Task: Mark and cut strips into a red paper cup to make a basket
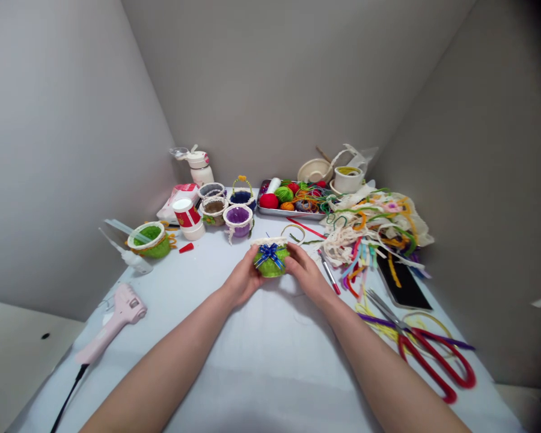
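Observation:
Between my two hands is a small green basket (275, 269) with a white braided rim and a blue ribbon bow (270, 255) on its front. My left hand (245, 278) grips its left side, fingers curled behind it. From the right, my right hand (305, 272) holds the other side, thumb near the front. The basket is upright, close to the tabletop; whether it touches the table I cannot tell. Just beyond it lie a thin ring (294, 233) and a green cord. A pen (328, 272) rests right of my right hand.
A pink glue gun (117, 319) with a cord lies at left, near a green basket (155, 243). Several small baskets (238, 224) and a bottle (201, 168) stand behind. A yarn tray (293, 211), scrap heap (365, 222), phone (408, 285) and red-handled scissors (426, 346) occupy the right.

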Tool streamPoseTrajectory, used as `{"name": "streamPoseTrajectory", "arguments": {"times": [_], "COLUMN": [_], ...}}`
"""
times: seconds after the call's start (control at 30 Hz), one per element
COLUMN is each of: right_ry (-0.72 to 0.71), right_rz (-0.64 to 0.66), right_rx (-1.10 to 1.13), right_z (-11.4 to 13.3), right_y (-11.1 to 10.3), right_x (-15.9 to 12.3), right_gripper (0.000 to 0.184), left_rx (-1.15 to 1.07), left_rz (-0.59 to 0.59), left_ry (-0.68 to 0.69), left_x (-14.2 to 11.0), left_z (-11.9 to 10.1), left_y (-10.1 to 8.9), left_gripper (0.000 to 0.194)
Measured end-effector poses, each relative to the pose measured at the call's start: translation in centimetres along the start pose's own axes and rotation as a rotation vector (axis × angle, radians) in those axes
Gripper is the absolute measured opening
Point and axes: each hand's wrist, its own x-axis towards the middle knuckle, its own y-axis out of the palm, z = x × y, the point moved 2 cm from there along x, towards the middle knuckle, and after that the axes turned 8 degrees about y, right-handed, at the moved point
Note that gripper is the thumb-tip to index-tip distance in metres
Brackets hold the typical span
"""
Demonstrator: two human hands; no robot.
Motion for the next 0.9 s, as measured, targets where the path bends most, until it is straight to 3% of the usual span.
{"name": "streamPoseTrajectory", "arguments": {"times": [0.2,0.43,0.7,0.9], "right_ry": [0.034,0.085,-0.036,0.029], "right_rz": [0.008,-0.073,-0.027,-0.009], "right_rx": [0.069,0.113,-0.031,0.092], "right_z": [0.56,-0.02,0.3,0.23], "right_y": [0.1,-0.21,-0.15,-0.1], "right_x": [-0.16,0.27,0.18,0.04], "right_gripper": [0.056,0.049,0.048,0.049], "left_rx": [-0.102,-0.12,-0.079,-0.095], "left_rz": [0.055,0.078,0.179,0.105], "left_ry": [-0.04,-0.069,-0.055,-0.033], "left_x": [-0.03,-0.19,-0.32,-0.26], "left_z": [-0.79,-1.07,-0.88,-1.02], "left_y": [0.22,0.3,0.24,0.33], "left_gripper": [0.059,0.062,0.066,0.063]}}
